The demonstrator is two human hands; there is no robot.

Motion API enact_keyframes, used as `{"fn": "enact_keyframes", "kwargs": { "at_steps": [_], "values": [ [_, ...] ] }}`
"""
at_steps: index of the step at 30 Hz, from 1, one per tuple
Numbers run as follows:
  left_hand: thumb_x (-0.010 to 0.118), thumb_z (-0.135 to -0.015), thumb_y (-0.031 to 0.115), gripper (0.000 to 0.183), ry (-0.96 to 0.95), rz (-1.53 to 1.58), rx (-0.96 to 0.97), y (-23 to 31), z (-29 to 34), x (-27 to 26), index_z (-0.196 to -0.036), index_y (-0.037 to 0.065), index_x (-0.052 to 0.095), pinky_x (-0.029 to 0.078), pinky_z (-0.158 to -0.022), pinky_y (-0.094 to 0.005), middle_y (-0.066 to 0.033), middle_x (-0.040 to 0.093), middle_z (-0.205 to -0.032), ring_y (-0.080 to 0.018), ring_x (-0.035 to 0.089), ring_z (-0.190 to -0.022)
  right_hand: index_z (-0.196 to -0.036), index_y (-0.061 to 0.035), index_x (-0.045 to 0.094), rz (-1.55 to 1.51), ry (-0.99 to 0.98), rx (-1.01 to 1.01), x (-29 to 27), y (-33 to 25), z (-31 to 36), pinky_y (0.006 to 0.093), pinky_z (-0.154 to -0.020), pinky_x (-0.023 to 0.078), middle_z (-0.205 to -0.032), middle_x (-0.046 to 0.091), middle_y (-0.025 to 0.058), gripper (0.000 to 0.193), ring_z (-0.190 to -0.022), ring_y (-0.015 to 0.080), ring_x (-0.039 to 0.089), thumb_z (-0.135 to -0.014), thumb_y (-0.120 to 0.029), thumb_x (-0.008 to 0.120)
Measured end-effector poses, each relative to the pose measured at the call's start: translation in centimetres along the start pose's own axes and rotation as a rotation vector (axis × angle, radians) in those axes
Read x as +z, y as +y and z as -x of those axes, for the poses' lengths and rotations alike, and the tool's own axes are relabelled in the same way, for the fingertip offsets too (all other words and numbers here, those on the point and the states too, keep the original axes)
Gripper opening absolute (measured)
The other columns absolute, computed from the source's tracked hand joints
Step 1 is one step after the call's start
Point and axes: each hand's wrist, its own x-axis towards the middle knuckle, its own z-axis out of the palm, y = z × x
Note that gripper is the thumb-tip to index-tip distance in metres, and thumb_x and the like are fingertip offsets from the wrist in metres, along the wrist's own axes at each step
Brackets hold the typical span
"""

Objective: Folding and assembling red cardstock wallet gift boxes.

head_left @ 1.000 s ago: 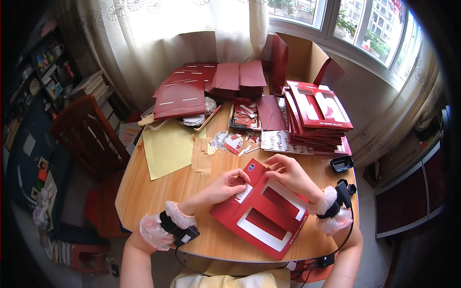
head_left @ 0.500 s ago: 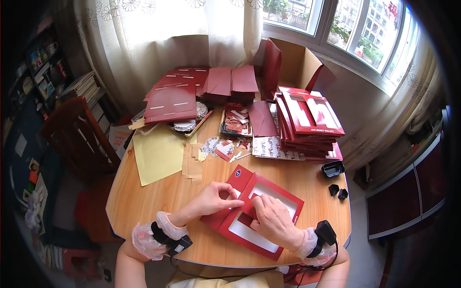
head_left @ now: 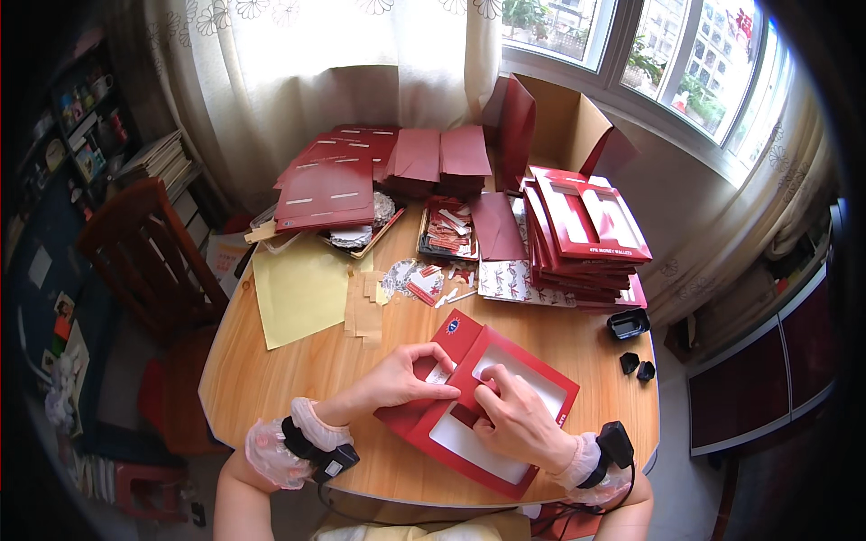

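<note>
From where I stand, the person sits close to the wooden worktop [head_left: 262, 388], both hands on a red card folder [head_left: 419, 417] that lies aslant near its front edge. The folder has two white window panels and a small blue emblem [head_left: 453, 326] at its far corner. The left hand [head_left: 401, 372] arches over the fold, thumb and forefinger curved toward each other by a small white patch [head_left: 441, 372]; I cannot tell whether that grip is pinching anything. The right hand [head_left: 521, 413] bends its fingers over the strip between the panels, and what its grip has hold of, if anything, is hidden under the knuckles.

Farther back, a tray [head_left: 420, 245] holds red and white scraps, between a stack of similar folders [head_left: 595, 225] on the right and red sheets [head_left: 325, 194] on the left. A yellow sheet [head_left: 293, 298] lies beside some tan pieces [head_left: 363, 316]. A black container [head_left: 628, 323] (two small black bits [head_left: 629, 362] sit just in front of it) stands near the right edge.
</note>
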Motion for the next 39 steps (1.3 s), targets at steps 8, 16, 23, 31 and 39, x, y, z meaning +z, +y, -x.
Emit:
{"fn": "enact_keyframes", "kwargs": {
  "at_steps": [8,16,23,31,39],
  "values": [
    [0.088,-0.077,0.024,0.04,-0.011,-0.115,0.109,-1.2,-0.3,0.3,-0.102,0.006,0.062,0.05,-0.084,-0.0256,-0.0007,0.064,-0.098,-0.0089,0.06,-0.093,-0.083,-0.0024,0.058,0.166,-0.057,-0.086,0.6,0.1,0.4,0.0391,-0.078,0.05,-0.098,0.055,0.0145,0.019,-0.085,0.0285,0.058,-0.067,-0.006,0.066],
    [0.088,-0.076,0.025,0.041,-0.016,-0.031,0.084,-0.6,-0.3,0.4,-0.099,0.007,0.06,0.049,-0.085,-0.0263,-0.0008,0.062,-0.097,-0.0101,0.059,-0.093,-0.08,-0.0046,0.056,0.289,0.007,-0.093,0.5,-0.1,0.8,0.0367,-0.075,0.048,-0.093,0.054,0.0125,0.013,-0.082,0.0256,0.056,-0.072,-0.008,0.065],
    [0.089,-0.075,0.02,0.041,0.025,-0.118,0.095,-1.3,-0.5,-0.1,-0.1,0.006,0.06,0.049,-0.086,-0.0252,-0.0002,0.061,-0.099,-0.0089,0.058,-0.095,-0.083,-0.0056,0.056,0.36,-0.143,0.086,-0.9,-0.3,1.2,0.037,-0.077,0.047,-0.091,0.053,0.0116,0.019,-0.085,0.0263,0.055,-0.068,-0.006,0.068],
    [0.088,-0.076,0.021,0.04,0.061,-0.238,0.155,-1.6,-0.5,0.2,-0.099,0.005,0.059,0.049,-0.085,-0.0252,-0.0011,0.062,-0.099,-0.0086,0.058,-0.094,-0.085,-0.0023,0.057,0.346,-0.239,-0.044,-1.1,0.2,1.3,0.0338,-0.078,0.048,-0.092,0.052,0.013,0.023,-0.09,0.0283,0.053,-0.068,-0.008,0.07],
    [0.086,-0.078,0.025,0.035,0.004,-0.133,0.043,-1.8,-0.6,-0.3,-0.09,0.004,0.061,0.049,-0.082,-0.0278,-0.003,0.064,-0.086,-0.0117,0.061,-0.086,-0.084,-0.0005,0.056,0.214,-0.192,0.019,-0.8,0.5,1.5,0.0357,-0.083,0.048,-0.092,0.052,0.0154,0.019,-0.092,0.0294,0.051,-0.074,-0.009,0.07]
  ]
}}
